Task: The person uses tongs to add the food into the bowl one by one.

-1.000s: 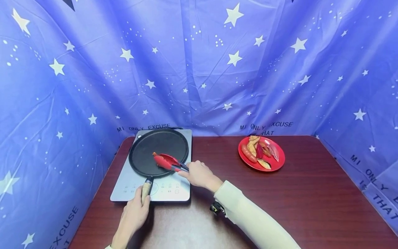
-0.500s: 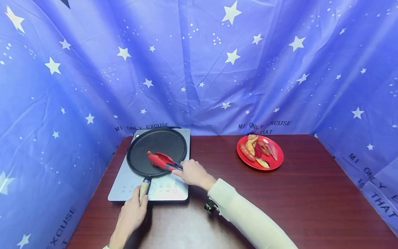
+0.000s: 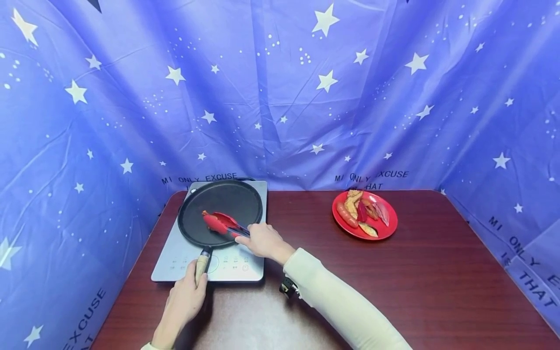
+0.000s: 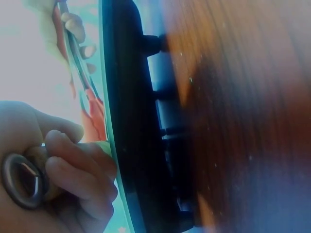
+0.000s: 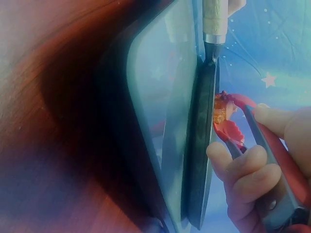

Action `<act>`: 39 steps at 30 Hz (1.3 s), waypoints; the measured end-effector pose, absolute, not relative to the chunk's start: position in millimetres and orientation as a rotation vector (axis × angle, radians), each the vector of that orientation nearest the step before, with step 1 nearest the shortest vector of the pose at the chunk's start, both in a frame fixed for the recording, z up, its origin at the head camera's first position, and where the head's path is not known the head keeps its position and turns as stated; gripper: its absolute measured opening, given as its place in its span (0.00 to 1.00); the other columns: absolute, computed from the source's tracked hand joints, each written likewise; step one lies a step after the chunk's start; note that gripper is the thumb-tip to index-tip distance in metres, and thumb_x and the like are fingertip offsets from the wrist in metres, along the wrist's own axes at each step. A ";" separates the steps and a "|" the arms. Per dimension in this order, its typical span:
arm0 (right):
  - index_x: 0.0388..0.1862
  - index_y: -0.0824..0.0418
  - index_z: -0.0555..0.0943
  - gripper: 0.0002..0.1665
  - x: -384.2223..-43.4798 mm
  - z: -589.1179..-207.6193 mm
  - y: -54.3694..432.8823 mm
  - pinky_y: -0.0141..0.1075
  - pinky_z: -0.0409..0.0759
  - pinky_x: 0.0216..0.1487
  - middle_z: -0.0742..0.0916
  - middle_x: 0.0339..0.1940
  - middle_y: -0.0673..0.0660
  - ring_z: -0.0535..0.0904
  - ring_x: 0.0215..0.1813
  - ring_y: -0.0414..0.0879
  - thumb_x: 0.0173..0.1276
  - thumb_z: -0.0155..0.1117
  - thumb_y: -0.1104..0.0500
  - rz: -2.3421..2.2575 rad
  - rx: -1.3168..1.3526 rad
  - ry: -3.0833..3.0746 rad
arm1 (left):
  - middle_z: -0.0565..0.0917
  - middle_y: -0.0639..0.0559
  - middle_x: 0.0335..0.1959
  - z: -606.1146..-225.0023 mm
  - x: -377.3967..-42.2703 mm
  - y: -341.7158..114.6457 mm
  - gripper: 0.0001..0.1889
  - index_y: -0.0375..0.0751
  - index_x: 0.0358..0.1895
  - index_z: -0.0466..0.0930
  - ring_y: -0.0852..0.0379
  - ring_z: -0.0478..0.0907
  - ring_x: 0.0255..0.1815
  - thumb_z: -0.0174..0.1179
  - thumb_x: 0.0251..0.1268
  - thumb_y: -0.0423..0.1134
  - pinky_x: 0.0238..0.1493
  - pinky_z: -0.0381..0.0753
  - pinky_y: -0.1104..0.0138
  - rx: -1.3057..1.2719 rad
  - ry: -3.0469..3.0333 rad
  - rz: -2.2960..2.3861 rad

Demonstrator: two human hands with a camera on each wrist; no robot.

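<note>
Much pan [image 3: 227, 199] between tong-tips [image 3: 216, 224] and rim [image 3: 180, 221]

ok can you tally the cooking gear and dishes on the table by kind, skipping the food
Frying pan: 1
Tongs: 1
Flat cooker: 1
Plate: 1
Total: 4

Matt pan [image 3: 223, 197], wooden handle [image 3: 201, 265], metal-armed tongs [image 3: 220, 227], glossy plate [image 3: 387, 229], smooth cooktop [image 3: 169, 260], wood-grain table [image 3: 415, 272], creased cloth curtain [image 3: 288, 73]

Tabletop [image 3: 299, 214] between cooktop [image 3: 172, 250] and red plate [image 3: 384, 231] gives passage. Right hand [image 3: 264, 241] and tongs [image 3: 219, 224] obstruct the near-right rim of the pan [image 3: 222, 200].
</note>
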State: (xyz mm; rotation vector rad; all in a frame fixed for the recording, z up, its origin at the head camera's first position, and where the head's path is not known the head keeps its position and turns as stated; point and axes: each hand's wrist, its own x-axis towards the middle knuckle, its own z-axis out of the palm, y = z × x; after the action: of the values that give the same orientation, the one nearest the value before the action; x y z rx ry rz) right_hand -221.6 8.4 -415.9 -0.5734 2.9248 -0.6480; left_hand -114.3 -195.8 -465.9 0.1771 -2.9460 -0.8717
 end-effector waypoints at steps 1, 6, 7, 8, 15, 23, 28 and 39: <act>0.22 0.55 0.73 0.24 -221.8 -416.2 7.6 0.35 0.66 0.19 0.72 0.14 0.50 0.69 0.18 0.44 0.66 0.57 0.38 -0.645 -0.572 2.929 | 0.80 0.29 0.40 -466.0 -114.4 -195.8 0.26 0.36 0.67 0.59 0.35 0.79 0.35 0.48 0.68 0.43 0.29 0.72 0.47 0.174 -2.947 -0.869; 0.21 0.56 0.74 0.25 -223.6 -418.9 3.2 0.34 0.66 0.19 0.72 0.14 0.49 0.69 0.18 0.43 0.66 0.57 0.38 -0.638 -0.603 2.943 | 0.79 0.29 0.40 -466.1 -114.6 -195.6 0.26 0.36 0.67 0.59 0.35 0.79 0.35 0.48 0.68 0.43 0.29 0.72 0.47 0.178 -2.960 -0.869; 0.21 0.56 0.74 0.25 -223.8 -418.6 2.3 0.34 0.67 0.20 0.72 0.14 0.49 0.69 0.18 0.43 0.66 0.57 0.38 -0.635 -0.616 2.945 | 0.79 0.29 0.40 -465.9 -114.8 -195.5 0.27 0.36 0.67 0.59 0.35 0.79 0.35 0.48 0.68 0.43 0.29 0.72 0.47 0.181 -2.965 -0.871; 0.21 0.56 0.74 0.25 -224.0 -418.5 1.4 0.34 0.67 0.20 0.72 0.14 0.49 0.69 0.18 0.43 0.66 0.57 0.38 -0.632 -0.625 2.945 | 0.79 0.29 0.40 -465.7 -115.1 -195.4 0.27 0.36 0.67 0.59 0.35 0.79 0.35 0.48 0.68 0.43 0.29 0.72 0.47 0.183 -2.968 -0.872; 0.21 0.56 0.74 0.25 -223.8 -417.9 -3.9 0.33 0.67 0.20 0.72 0.14 0.49 0.69 0.18 0.42 0.66 0.57 0.38 -0.617 -0.620 2.949 | 0.79 0.30 0.40 -465.3 -115.9 -194.8 0.27 0.36 0.67 0.58 0.38 0.79 0.33 0.48 0.68 0.43 0.28 0.72 0.48 0.196 -2.975 -0.875; 0.22 0.56 0.74 0.24 -224.0 -416.9 -8.8 0.37 0.69 0.22 0.75 0.16 0.50 0.71 0.20 0.43 0.66 0.57 0.38 -0.616 -0.597 2.948 | 0.79 0.28 0.42 -464.6 -115.2 -194.3 0.27 0.36 0.67 0.58 0.37 0.79 0.34 0.48 0.69 0.44 0.29 0.72 0.47 0.207 -2.992 -0.873; 0.25 0.57 0.77 0.24 -226.0 -417.6 -12.3 0.38 0.71 0.24 0.78 0.20 0.51 0.73 0.22 0.44 0.66 0.57 0.38 -0.603 -0.573 2.950 | 0.79 0.28 0.42 -465.6 -114.1 -195.6 0.26 0.36 0.67 0.59 0.33 0.79 0.37 0.48 0.69 0.43 0.31 0.72 0.45 0.185 -2.973 -0.870; 0.30 0.57 0.78 0.25 -225.5 -421.7 -13.4 0.39 0.71 0.24 0.79 0.23 0.52 0.73 0.22 0.44 0.64 0.57 0.36 -0.598 -0.525 2.974 | 0.79 0.29 0.41 -466.5 -114.8 -195.5 0.26 0.36 0.66 0.60 0.35 0.79 0.36 0.49 0.68 0.43 0.30 0.72 0.46 0.176 -2.962 -0.876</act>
State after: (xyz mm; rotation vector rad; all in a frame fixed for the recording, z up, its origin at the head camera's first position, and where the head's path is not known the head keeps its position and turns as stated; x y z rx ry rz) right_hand -225.5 -13.4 -421.7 -0.5255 2.9736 -0.5981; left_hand -114.8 -195.5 -466.5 0.1756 -2.9621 -0.8764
